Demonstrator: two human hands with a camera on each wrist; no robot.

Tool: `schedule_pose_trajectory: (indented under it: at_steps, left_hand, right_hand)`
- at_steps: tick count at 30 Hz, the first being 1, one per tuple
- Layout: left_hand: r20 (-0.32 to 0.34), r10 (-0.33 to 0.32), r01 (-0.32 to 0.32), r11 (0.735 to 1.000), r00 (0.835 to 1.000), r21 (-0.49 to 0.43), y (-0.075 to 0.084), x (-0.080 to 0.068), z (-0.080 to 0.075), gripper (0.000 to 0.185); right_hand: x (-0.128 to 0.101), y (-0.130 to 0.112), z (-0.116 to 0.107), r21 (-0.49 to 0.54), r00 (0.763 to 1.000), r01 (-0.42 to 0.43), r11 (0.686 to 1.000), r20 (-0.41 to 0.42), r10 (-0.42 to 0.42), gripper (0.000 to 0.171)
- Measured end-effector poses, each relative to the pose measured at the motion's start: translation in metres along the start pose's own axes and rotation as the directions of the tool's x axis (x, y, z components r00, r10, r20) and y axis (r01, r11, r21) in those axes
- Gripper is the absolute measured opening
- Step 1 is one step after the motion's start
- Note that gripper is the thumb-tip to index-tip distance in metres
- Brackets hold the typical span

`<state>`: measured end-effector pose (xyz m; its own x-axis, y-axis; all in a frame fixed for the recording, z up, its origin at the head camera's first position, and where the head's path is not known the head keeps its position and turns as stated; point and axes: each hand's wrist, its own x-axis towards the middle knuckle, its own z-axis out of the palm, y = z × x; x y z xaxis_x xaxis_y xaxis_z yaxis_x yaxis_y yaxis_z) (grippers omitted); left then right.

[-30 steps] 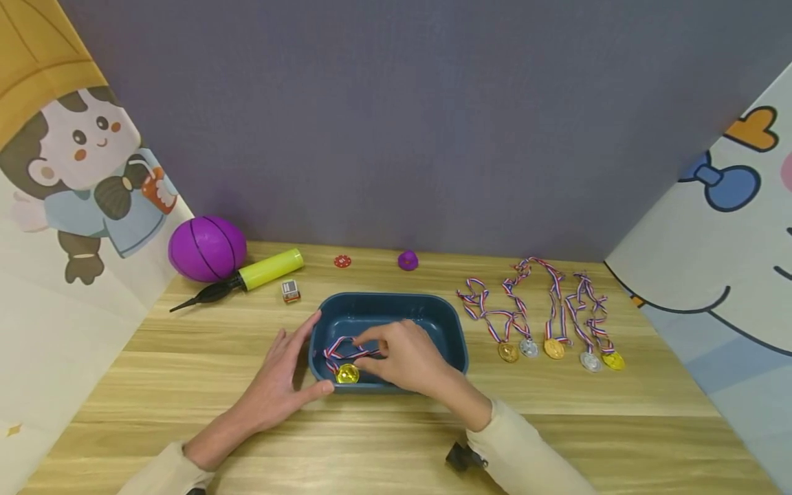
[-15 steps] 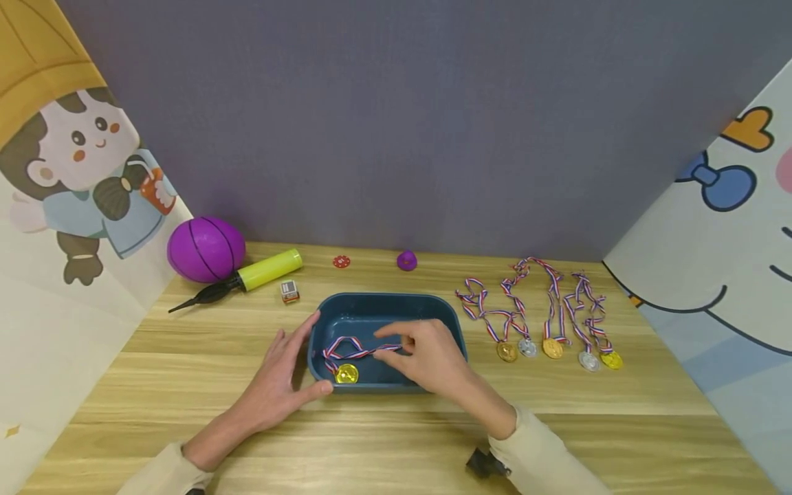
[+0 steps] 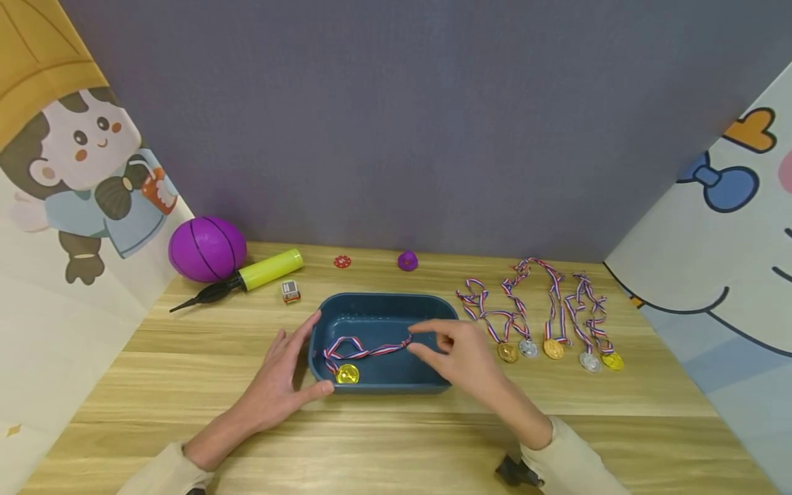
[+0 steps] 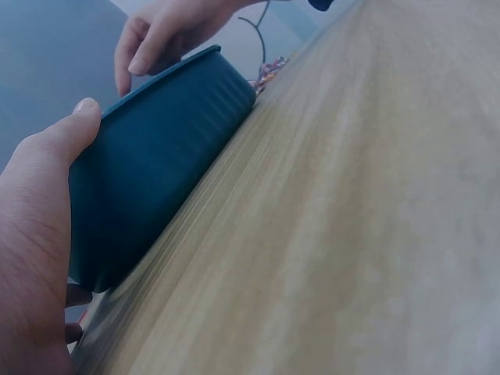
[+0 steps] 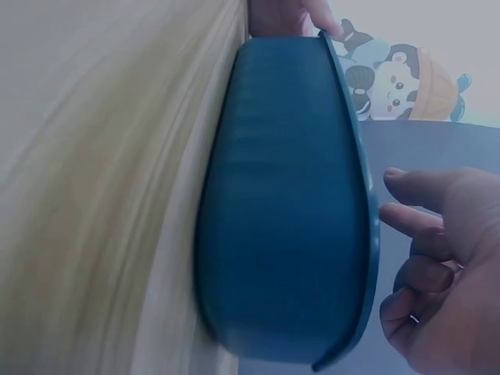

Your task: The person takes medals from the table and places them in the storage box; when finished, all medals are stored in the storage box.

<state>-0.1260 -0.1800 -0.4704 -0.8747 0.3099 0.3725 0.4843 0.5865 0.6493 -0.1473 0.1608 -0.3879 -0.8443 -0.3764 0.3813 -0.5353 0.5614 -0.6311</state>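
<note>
A dark blue plastic tub stands on the wooden table. My left hand holds its left end, thumb on the near rim and fingers along the far-left corner; the left wrist view shows that thumb at the rim. Inside the tub lies a gold medal, its red, white and blue ribbon stretched to the right. My right hand hovers over the tub's right part, thumb and forefinger spread at the ribbon's end. In the right wrist view a gap shows between those fingertips, and the other fingers are curled.
Several medals with ribbons lie in a row at the right. Behind the tub are a purple ring-shaped piece and a red chip. At the left are a small box, a yellow-and-black hand pump and a purple ball.
My right hand has moved rightward across the tub, and the ribbon has been drawn out straighter to the right. The thumb and forefinger are now parted at its end. My left hand stays put.
</note>
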Motion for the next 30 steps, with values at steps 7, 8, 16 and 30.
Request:
schedule_pose_trajectory:
  at_steps: [7, 8, 16, 30]
  left_hand:
    - [0.008, -0.011, 0.011, 1.000, 1.000, -0.003, 0.000, 0.000, 0.000, 0.111]
    - [0.009, -0.013, 0.013, 1.000, 1.000, -0.004, 0.001, 0.000, 0.000, 0.111]
    - [0.014, -0.023, 0.023, 1.000, 1.000, -0.002, 0.000, 0.000, 0.000, 0.111]
    - [0.008, -0.012, 0.012, 1.000, 1.000, -0.002, 0.001, 0.000, 0.000, 0.111]
  right_hand:
    - [-0.013, 0.014, -0.009, -0.034, 0.995, 0.034, 0.999, -0.096, -0.038, 0.021]
    - [-0.015, 0.017, -0.009, -0.028, 0.993, 0.044, 0.999, -0.112, -0.046, 0.021]
    - [-0.025, 0.034, -0.020, 0.039, 0.979, 0.066, 0.997, -0.197, -0.057, 0.024]
    - [-0.041, 0.064, -0.040, -0.032, 0.950, 0.031, 0.999, -0.311, -0.039, 0.030]
